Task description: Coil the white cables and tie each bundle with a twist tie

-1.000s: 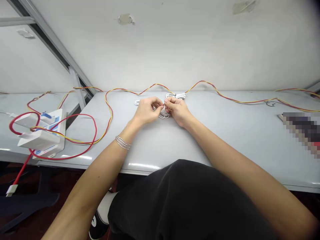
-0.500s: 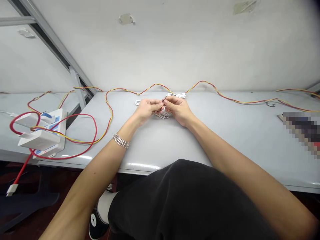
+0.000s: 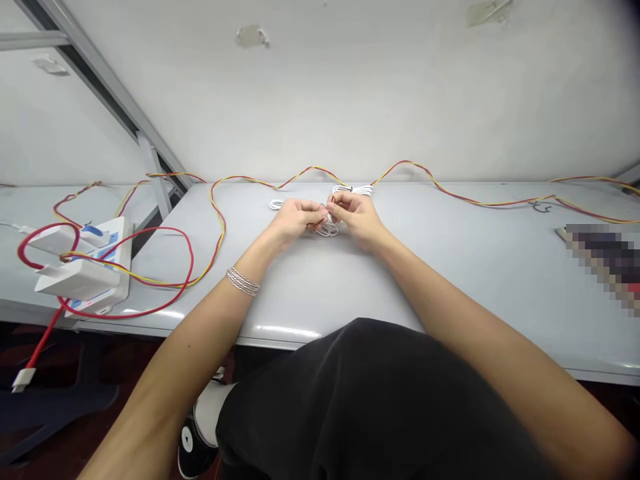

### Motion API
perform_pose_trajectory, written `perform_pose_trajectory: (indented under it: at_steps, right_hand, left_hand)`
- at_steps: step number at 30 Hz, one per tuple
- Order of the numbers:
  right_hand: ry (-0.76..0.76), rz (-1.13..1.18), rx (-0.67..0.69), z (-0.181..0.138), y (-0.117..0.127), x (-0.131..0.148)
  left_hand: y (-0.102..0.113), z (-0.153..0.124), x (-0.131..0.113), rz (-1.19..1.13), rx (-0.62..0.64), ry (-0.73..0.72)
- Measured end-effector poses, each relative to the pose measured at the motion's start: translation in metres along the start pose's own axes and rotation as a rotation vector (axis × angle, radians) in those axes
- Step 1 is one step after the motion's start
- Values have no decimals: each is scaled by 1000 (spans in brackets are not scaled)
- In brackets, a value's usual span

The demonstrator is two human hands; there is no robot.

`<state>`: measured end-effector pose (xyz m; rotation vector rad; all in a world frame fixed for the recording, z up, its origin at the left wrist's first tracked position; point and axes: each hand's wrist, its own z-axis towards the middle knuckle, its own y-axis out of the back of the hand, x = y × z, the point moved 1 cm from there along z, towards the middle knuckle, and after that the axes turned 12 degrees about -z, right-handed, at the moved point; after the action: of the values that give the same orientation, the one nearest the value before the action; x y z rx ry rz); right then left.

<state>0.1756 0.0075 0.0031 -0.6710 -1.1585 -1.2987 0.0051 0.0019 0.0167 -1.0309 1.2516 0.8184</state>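
Both hands meet above the grey table, fingertips almost touching. My left hand point(image 3: 294, 219) is closed in a pinch, and so is my right hand point(image 3: 359, 215). Between their fingertips runs a thin dark twist tie point(image 3: 327, 205), mostly covered by the fingers. Under the hands lies a coiled white cable point(image 3: 328, 231), partly hidden; a white loop point(image 3: 275, 205) shows left of my left hand. Just behind my right hand rests a white cable bundle point(image 3: 359, 191) with a dark tie around its middle.
A red-and-yellow twisted wire point(image 3: 240, 177) runs along the wall. At left stands a power strip point(image 3: 117, 250) with white adapters point(image 3: 83, 280) and a looped red cable point(image 3: 187, 250). Small dark bent pieces point(image 3: 541, 208) and a pixelated object point(image 3: 603, 257) lie at right.
The fingertips have shifted slightly around the dark twist tie, and less of it shows between them. Arms and cables stay in place.
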Motion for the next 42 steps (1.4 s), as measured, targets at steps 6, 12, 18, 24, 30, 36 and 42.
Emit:
perform_pose_trajectory:
  at_steps: [6, 12, 18, 24, 30, 36, 42]
  right_hand:
    - [-42, -129, -51, 3, 0, -8]
    - [-159, -248, -106, 3, -3, -9]
    - [-175, -52, -92, -1, -2, -7]
    - [-216, 220, -40, 1, 5, -10]
    - [-229, 319, 23, 0, 9, -8]
    - [-193, 311, 56, -1, 9, -2]
    - [-162, 292, 71, -2, 8, -1]
  left_hand:
    - [-4, 1, 3, 458, -135, -208]
    - [-13, -9, -6, 916, -139, -320]
    - [-15, -8, -8, 819, -188, -285]
    - [-13, 2, 1, 348, -185, -157]
    - [-16, -3, -1, 17, -65, -63]
    - [-15, -5, -2, -34, -46, -29]
    - [-16, -4, -1, -12, -91, -44]
